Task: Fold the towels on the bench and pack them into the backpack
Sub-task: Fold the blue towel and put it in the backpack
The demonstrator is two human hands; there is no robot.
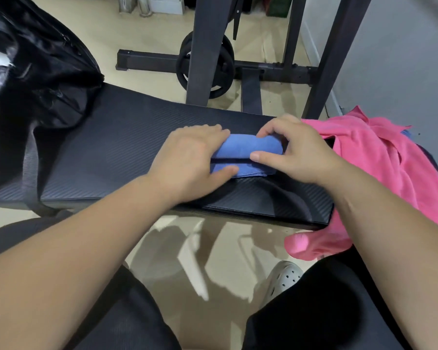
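A small blue towel point(248, 150), folded into a thick bundle, lies in the middle of the black padded bench point(106, 147). My left hand point(187, 157) grips its left end, fingers over the top and thumb against the lower fold. My right hand point(296, 152) holds its right end, with curled fingers over the far edge and the thumb pressed on the front. A crumpled pink towel point(379, 168) lies on the right end of the bench and hangs over its edge. The black backpack point(28, 66) stands on the left end of the bench.
A dark metal weight rack point(205, 46) with a black weight plate point(223, 72) stands on the beige floor behind the bench. A grey wall rises at the right. My knees and a grey clog point(283, 276) are below the bench's near edge.
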